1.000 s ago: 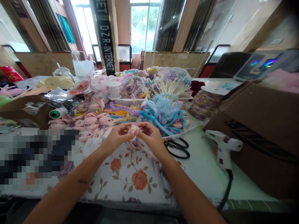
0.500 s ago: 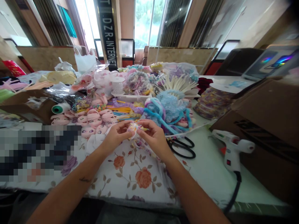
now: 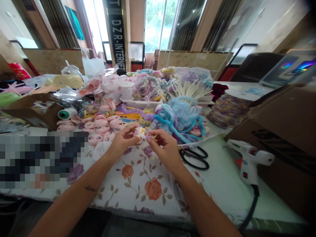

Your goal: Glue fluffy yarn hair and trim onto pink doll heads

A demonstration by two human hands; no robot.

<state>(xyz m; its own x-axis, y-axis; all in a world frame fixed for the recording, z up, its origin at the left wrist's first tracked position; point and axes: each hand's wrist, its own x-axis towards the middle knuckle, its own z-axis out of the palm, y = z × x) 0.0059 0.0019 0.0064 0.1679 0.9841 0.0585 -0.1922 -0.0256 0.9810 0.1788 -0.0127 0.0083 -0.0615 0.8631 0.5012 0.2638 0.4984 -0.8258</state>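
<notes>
In the middle of the view my left hand [image 3: 122, 141] is closed around a small fluffy piece in white, yellow and pink [image 3: 140, 132], pinched between thumb and fingers. Just to its right, my right hand [image 3: 166, 148] has thumb and fingers together on a thin strand of fuzzy, multicoloured trim [image 3: 153, 136]. Whether that strand joins the fluffy piece is too small to make out. Black-handled scissors [image 3: 197, 161] lie on the table right beside my right wrist. Under both hands spreads a white cloth with a rose print [image 3: 138, 186].
Doll heads with pink ears [image 3: 101, 126] sit in rows behind my left hand. Farther right are a blue fluffy heap [image 3: 181, 110] and a large spool of trim [image 3: 228, 110]. A white glue gun [image 3: 247, 161] stands by a cardboard box [image 3: 283, 131]. A blurred patch covers the left.
My hands have moved slightly apart, the right one shifting right and down with the strand. The left hand still holds the fluffy piece. The whole view has shifted a little.
</notes>
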